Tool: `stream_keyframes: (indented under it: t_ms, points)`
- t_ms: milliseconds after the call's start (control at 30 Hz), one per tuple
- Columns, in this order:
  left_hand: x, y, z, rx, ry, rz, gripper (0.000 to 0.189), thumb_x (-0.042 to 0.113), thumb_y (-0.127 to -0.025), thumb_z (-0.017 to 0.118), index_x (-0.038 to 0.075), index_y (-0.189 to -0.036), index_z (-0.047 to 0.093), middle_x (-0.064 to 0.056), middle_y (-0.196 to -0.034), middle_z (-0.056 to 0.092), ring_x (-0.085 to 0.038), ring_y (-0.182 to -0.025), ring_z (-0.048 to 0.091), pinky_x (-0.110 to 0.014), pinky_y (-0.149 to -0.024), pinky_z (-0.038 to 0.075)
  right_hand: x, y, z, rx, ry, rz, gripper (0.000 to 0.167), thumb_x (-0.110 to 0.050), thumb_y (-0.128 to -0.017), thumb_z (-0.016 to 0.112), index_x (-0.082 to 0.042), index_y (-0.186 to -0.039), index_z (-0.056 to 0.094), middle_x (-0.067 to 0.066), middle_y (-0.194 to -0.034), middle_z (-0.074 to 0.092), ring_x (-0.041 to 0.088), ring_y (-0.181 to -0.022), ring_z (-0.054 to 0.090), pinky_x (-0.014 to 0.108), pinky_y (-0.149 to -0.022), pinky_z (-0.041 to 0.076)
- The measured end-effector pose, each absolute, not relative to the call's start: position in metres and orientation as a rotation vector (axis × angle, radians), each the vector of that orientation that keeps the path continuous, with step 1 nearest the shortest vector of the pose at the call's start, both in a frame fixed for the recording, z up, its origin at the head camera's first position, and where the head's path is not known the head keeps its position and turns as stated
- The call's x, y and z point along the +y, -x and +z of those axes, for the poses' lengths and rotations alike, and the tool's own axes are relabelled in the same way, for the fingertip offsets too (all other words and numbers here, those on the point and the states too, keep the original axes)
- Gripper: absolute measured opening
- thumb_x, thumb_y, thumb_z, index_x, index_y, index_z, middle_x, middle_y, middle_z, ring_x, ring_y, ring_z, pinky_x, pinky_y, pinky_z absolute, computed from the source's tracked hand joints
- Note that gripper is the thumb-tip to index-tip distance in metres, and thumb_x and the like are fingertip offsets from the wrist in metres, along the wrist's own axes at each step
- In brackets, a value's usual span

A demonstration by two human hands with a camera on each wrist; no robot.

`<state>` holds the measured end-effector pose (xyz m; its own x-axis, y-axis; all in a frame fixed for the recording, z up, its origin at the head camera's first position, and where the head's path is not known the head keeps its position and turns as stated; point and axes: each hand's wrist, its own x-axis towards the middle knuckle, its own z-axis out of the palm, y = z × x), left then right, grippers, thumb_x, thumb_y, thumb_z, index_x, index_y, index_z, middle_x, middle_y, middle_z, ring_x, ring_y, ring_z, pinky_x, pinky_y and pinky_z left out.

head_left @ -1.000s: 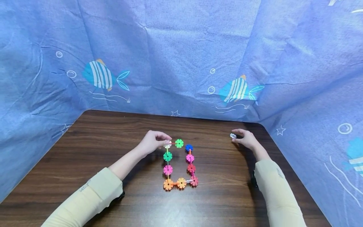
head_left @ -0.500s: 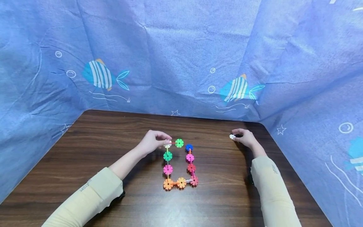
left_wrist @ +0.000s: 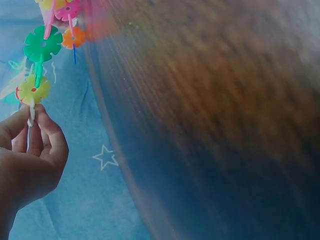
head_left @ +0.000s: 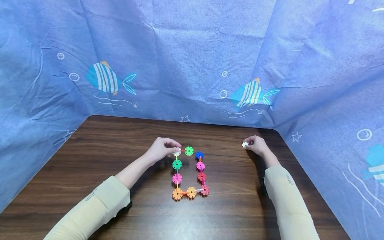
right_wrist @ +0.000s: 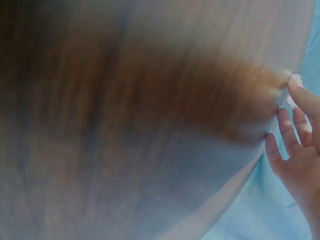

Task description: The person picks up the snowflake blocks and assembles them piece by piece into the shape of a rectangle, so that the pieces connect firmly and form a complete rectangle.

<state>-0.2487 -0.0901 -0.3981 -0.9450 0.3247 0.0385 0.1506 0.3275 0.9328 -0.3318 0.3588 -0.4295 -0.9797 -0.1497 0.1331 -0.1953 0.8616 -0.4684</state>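
My left hand (head_left: 160, 151) pinches a white snowflake disc (head_left: 177, 152) at the far left corner of a chain of linked plastic discs. In the left wrist view, my left hand (left_wrist: 35, 155) has thumb and fingertips on the white piece (left_wrist: 31, 116), beside a yellow disc (left_wrist: 33, 90). A light green disc (head_left: 189, 151) ends the chain's far side, apart from a blue disc (head_left: 199, 155) on its right side. Out to the right, my right hand (head_left: 257, 145) pinches a loose white snowflake disc (head_left: 245, 145). The right wrist view catches only part of that disc (right_wrist: 296, 80) behind the thumb.
Pink, red and orange discs, among them an orange corner disc (head_left: 177, 194), make up the chain's sides and near edge. The brown wooden table (head_left: 228, 213) ends at a blue fish-print curtain (head_left: 192, 60) behind and at the sides.
My right hand has shifted slightly left, and the white disc in it has turned to show more of its face. The left hand and the chain stay almost where they were.
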Motion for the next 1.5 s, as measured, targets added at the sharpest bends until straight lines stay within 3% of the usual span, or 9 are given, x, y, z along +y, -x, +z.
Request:
stream_keyframes:
  t_ms: [200,667,833,1067,1500]
  points:
    - [-0.089,0.249,-0.399,2.394,-0.394,1.677,0.027,0.017,-0.086,0.07,-0.001,-0.107,0.069,-0.007,-0.088,0.07,-0.033,-0.078,0.065,-0.036,-0.066,0.055,0.355,0.329,-0.426,-2.91,-0.311,0.773,0.02,-0.004,-0.07,0.078,0.001,-0.086,0.066,0.008,-0.074,0.062,0.012,-0.068,0.051,0.029,-0.066,0.04]
    - [-0.089,0.252,-0.402,2.354,-0.462,1.719,0.027,0.012,-0.085,0.071,-0.003,-0.106,0.067,-0.014,-0.09,0.069,-0.037,-0.08,0.065,-0.051,-0.072,0.053,0.332,0.32,-0.413,-2.839,-0.427,0.892,0.014,-0.003,-0.076,0.076,-0.004,-0.085,0.066,0.007,-0.074,0.067,0.008,-0.063,0.057,0.02,-0.059,0.043]
    - [-0.089,0.244,-0.392,2.357,-0.458,1.709,0.024,0.009,-0.085,0.069,-0.004,-0.105,0.067,-0.02,-0.092,0.068,-0.043,-0.083,0.062,-0.056,-0.075,0.051,0.32,0.315,-0.404,-2.822,-0.473,0.871,0.015,-0.008,-0.077,0.077,-0.006,-0.087,0.066,0.006,-0.076,0.069,0.007,-0.065,0.059,0.021,-0.059,0.044]
    - [-0.088,0.228,-0.37,2.368,-0.456,1.696,0.024,0.01,-0.086,0.068,-0.005,-0.104,0.067,-0.022,-0.093,0.067,-0.048,-0.087,0.059,-0.055,-0.077,0.051,0.298,0.307,-0.391,-2.747,-0.574,0.905,0.014,-0.009,-0.076,0.077,-0.007,-0.086,0.067,0.004,-0.074,0.068,0.012,-0.064,0.061,0.02,-0.06,0.044]
    - [-0.088,0.227,-0.37,2.384,-0.465,1.69,0.022,0.008,-0.086,0.067,-0.004,-0.104,0.068,-0.021,-0.092,0.068,-0.048,-0.083,0.06,-0.053,-0.076,0.051,0.26,0.29,-0.371,-2.666,-0.654,1.041,0.013,-0.011,-0.077,0.078,-0.009,-0.086,0.069,0.003,-0.075,0.07,0.016,-0.067,0.065,0.019,-0.061,0.047]
